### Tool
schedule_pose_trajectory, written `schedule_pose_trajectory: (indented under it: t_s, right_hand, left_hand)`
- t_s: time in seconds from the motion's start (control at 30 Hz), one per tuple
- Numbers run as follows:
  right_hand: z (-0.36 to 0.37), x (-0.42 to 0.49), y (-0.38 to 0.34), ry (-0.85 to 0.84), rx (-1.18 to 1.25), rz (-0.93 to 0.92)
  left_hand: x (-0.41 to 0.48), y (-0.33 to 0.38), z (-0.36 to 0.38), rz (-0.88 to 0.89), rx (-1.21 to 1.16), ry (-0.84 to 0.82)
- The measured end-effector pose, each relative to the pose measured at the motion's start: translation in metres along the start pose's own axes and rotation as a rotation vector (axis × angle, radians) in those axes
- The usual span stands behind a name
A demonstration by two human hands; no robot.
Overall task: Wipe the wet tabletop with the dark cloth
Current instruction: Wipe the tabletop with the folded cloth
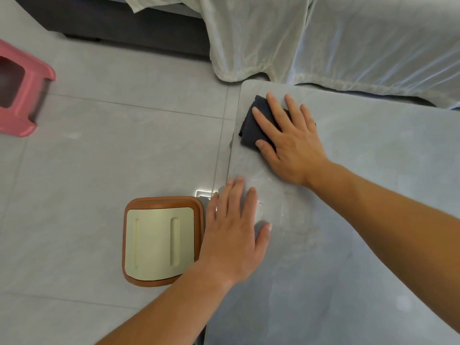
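Note:
The grey tabletop point(361, 220) fills the right half of the view. A folded dark cloth point(252, 125) lies near its far left corner. My right hand point(291, 138) presses flat on the cloth with fingers spread, covering most of it. My left hand point(234, 232) rests palm down on the table's left edge, fingers apart, holding nothing. Thin shiny streaks of water point(261, 207) show on the surface just right of my left hand.
A brown stool with a cream seat point(159, 240) stands on the tiled floor beside the table's left edge. A pink plastic stool point(20, 95) sits at far left. A sofa under a white sheet point(323, 41) runs behind the table.

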State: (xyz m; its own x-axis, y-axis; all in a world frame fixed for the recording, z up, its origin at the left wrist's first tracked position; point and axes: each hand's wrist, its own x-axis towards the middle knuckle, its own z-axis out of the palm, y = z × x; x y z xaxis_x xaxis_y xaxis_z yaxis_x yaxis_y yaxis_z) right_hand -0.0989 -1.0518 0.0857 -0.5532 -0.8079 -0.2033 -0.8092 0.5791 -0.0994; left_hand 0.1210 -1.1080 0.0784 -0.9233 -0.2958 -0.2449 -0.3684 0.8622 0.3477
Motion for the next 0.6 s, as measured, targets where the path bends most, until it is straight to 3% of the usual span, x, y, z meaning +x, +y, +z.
schedule_pose_trajectory:
  t_s: [0.1, 0.23, 0.3, 0.37, 0.43, 0.5, 0.6]
  right_hand:
    - [0.000, 0.021, 0.014, 0.017, -0.016, 0.007]
    - [-0.007, 0.058, 0.023, 0.080, 0.058, 0.206]
    - [-0.002, 0.040, 0.008, 0.091, 0.053, 0.083]
    - [0.010, 0.001, -0.008, 0.065, 0.011, -0.161]
    - [0.013, -0.022, -0.005, 0.013, -0.013, -0.260]
    - [0.007, -0.004, 0.006, 0.031, -0.009, -0.171]
    - [0.000, 0.043, 0.021, 0.091, 0.048, 0.140]
  left_hand:
    - [0.000, -0.002, 0.002, 0.013, 0.006, 0.002]
    - [-0.001, -0.006, 0.003, 0.042, 0.035, 0.015]
    - [-0.002, -0.007, 0.002, 0.056, 0.053, 0.005]
    - [-0.005, -0.008, 0.000, 0.064, 0.056, -0.002]
    - [-0.011, -0.008, -0.001, 0.074, 0.035, 0.017]
    - [-0.021, -0.005, 0.002, 0.097, 0.018, 0.039]
    - [-0.035, 0.001, 0.008, 0.095, 0.002, 0.035]
